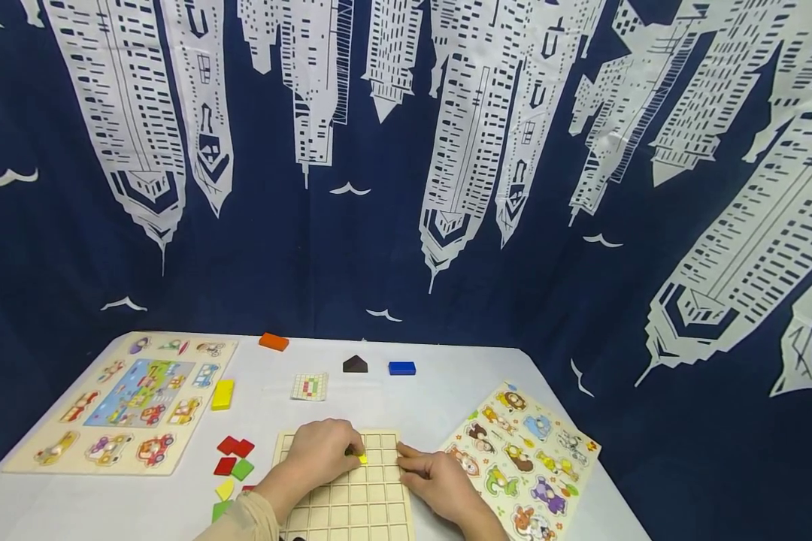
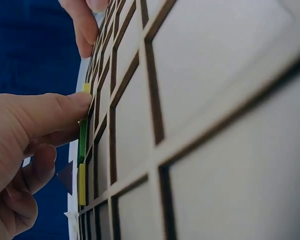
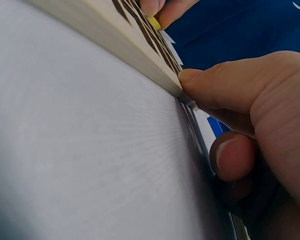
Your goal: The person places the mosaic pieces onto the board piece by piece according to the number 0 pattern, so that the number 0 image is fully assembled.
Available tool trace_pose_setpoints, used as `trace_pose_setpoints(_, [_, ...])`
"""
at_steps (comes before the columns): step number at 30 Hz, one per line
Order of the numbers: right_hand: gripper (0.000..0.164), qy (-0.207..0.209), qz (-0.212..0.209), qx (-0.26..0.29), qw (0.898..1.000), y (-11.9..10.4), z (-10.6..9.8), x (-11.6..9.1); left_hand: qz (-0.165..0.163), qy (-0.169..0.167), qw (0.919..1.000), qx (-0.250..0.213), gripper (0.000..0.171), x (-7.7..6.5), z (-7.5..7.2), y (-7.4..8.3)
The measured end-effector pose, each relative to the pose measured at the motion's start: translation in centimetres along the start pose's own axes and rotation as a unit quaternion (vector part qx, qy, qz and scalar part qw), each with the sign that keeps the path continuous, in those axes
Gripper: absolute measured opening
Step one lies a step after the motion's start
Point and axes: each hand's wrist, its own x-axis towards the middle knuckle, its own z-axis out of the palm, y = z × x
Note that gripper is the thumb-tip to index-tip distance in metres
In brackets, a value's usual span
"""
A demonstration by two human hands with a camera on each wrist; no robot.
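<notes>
Pale wooden grid board: my right hand grips its right edge; left hand pinches a flat yellow tile at its far rows. Placing step, I judge; next needs squaring, release.

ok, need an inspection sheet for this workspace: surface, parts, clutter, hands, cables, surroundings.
Surface: white table.
Job's things: grid board; yellow tile at the board, seating unclear; pattern card beyond it; loose tiles to its left.
Clutter: vehicle puzzle left, animal puzzle right; orange block, yellow block, dark triangular block, blue block.
Hands: left hand pinches the yellow tile; right hand touches the board's right edge.
Cables: nothing seen.
Surroundings: dark blue backdrop with white skyline print.
</notes>
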Motion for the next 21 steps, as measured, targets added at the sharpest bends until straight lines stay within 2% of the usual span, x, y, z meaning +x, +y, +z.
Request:
trace_pose_setpoints(3, [0.03, 0.001, 0.001, 0.002, 1.0, 0.0, 0.1, 0.0, 0.003, 0.006, 0.9999, 0.013, 0.013, -0.2, 0.1, 0.0])
trace_pose_setpoints(8, [0.03, -0.002, 0.004, 0.011, 1.0, 0.0, 0.1, 0.0, -0.002, -0.003, 0.9999, 0.011, 0.013, -0.8, -0.1, 0.0])
trace_pose_setpoints(11, [0.03, -0.003, 0.005, 0.011, 1.0, 0.0, 0.1, 0.0, -0.017, 0.022, 0.9996, 0.003, 0.022, -1.6, -1.0, -0.2])
trace_pose_setpoints(14, [0.03, -0.004, 0.004, 0.005, 1.0, 0.0, 0.1, -0.1, -0.074, 0.079, 0.9934, -0.039, 0.024, -3.0, -2.9, -0.9])
trace_pose_setpoints(16, [0.03, -0.003, 0.002, -0.002, 1.0, 0.0, 0.0, -0.1, -0.13, 0.113, 0.9826, -0.07, 0.022, -4.3, -4.5, -2.1])
trace_pose_setpoints(18, [0.031, -0.003, 0.0, -0.006, 1.0, -0.1, 0.0, -0.1, -0.186, 0.127, 0.9695, -0.096, 0.023, -5.9, -6.3, -4.0])
trace_pose_setpoints(21, [0.031, -0.004, -0.004, -0.01, 1.0, -0.2, 0.1, 0.1, -0.26, 0.116, 0.9525, -0.109, 0.029, -8.9, -8.1, -7.4])
